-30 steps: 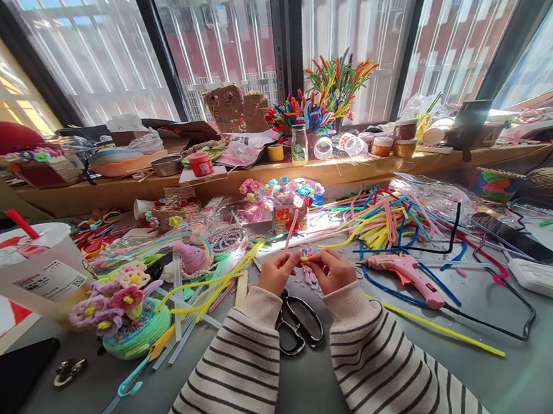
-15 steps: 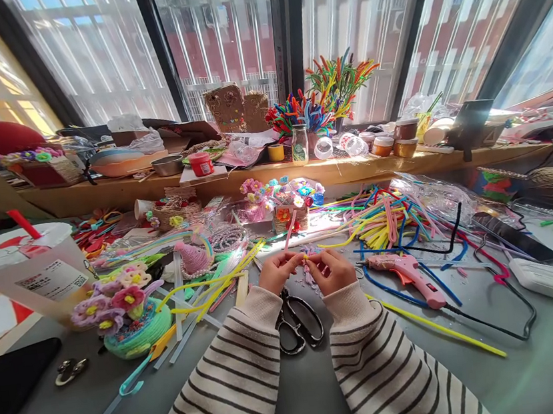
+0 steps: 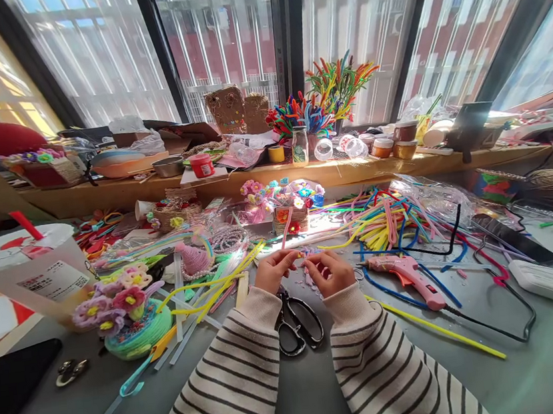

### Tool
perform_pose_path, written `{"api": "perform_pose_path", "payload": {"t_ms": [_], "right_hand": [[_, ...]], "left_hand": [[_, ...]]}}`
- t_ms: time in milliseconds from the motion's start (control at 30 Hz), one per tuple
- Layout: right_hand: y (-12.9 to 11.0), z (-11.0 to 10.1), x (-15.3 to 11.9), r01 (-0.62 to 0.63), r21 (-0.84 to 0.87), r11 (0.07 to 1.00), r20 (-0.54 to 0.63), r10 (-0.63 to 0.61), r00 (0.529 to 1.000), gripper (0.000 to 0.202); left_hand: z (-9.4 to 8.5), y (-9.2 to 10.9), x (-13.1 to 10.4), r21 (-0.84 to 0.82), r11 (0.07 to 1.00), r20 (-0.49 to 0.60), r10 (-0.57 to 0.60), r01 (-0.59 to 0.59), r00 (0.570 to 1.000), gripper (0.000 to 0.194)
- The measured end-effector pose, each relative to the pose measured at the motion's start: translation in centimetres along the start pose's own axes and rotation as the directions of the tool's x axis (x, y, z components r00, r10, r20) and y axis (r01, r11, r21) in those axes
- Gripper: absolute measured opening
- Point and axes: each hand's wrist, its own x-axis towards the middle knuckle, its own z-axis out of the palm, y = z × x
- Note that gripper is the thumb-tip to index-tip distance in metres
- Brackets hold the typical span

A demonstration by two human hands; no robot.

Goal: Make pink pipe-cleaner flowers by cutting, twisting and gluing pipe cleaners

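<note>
My left hand (image 3: 273,272) is closed in a pinch on a pink pipe cleaner (image 3: 286,228), which sticks up above the fingers. A tiny yellow bit (image 3: 300,254) shows at its fingertips. Just to the right, my right hand (image 3: 332,271) is also pinched, its fingertips close to the left ones; what they hold is too small to make out. Below and between both wrists lie black-handled scissors (image 3: 298,325), their blades mostly hidden. Pale pink and lilac scraps (image 3: 311,283) lie on the grey table beneath the fingers.
Right of my hands lies a pink glue gun (image 3: 408,275) with its black cord, near a yellow pipe cleaner (image 3: 447,330). To the left are a flower pot ornament (image 3: 135,328), glue sticks and a drink cup (image 3: 37,270). A flower basket (image 3: 291,218) and pipe cleaner piles stand behind.
My fingertips have parted slightly, and the right fingers have shifted a little down. The pink pipe cleaner has tilted more upright in my left hand.
</note>
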Motion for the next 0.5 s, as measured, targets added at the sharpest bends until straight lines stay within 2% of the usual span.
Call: {"api": "perform_pose_path", "payload": {"t_ms": [100,233,500], "right_hand": [[0.27,0.15,0.02,-0.013,0.016,1.000,-0.041,0.013,0.999,0.019],[0.28,0.19,0.07,-0.018,0.026,1.000,-0.049,0.020,0.999,0.018],[0.47,0.45,0.08,-0.007,0.010,1.000,-0.024,0.008,1.000,0.015]], "left_hand": [[-0.04,-0.09,0.04,-0.036,0.999,0.028,-0.020,0.021,0.999,0.025],[0.07,0.11,-0.14,0.018,0.999,0.041,-0.042,0.041,0.998,0.028],[0.20,0.19,-0.28,0.102,0.995,0.142,-0.006,-0.009,0.990,0.030]]}}
